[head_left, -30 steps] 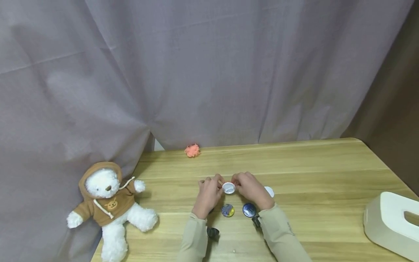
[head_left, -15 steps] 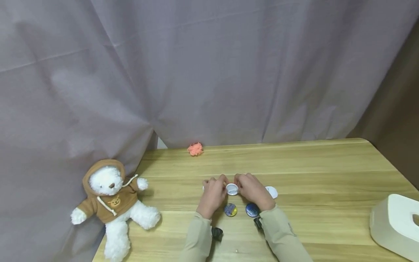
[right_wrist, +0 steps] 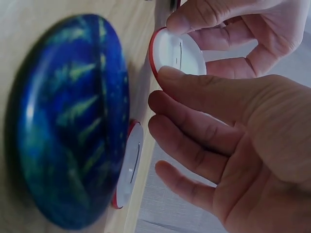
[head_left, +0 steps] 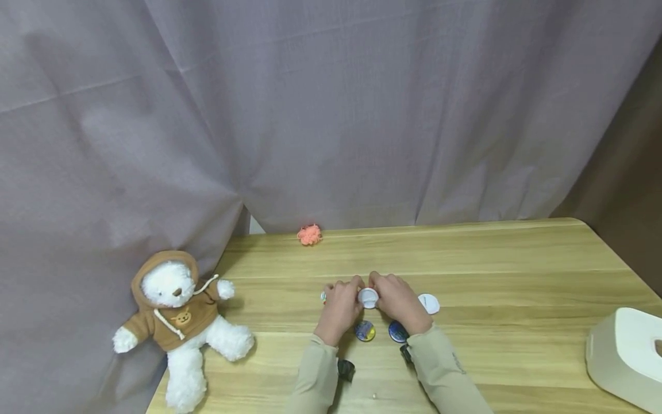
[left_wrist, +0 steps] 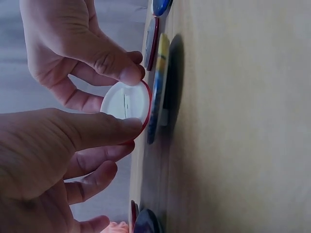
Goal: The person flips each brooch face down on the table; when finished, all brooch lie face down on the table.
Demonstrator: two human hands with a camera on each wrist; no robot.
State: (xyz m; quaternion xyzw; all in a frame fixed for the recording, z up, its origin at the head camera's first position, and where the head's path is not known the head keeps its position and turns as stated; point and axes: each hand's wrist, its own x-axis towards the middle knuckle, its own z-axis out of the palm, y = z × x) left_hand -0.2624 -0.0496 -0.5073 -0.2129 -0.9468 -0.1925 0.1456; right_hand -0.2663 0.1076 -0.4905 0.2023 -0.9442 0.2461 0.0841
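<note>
A pin-back button badge is held between both hands, its white back with the pin facing up toward the head camera. Its red rim shows in both wrist views. My left hand pinches one side of the badge between thumb and fingers. On the opposite side my right hand pinches it too. Just below the hands lie a blue-and-yellow badge and a dark blue badge, the latter partly covered by the right arm. Another badge lies white back up, right of my right hand.
Partly hidden behind the left hand is a small colourful badge. A white teddy bear in a brown hoodie sits at the left. Coral-coloured yarn lies by the back edge. A white tissue box stands at the right on the wooden table.
The head view has shifted slightly, moving everything a little to the right in it. Both hands keep their pinch on the badge, and more of the colourful badge shows beside the left hand.
</note>
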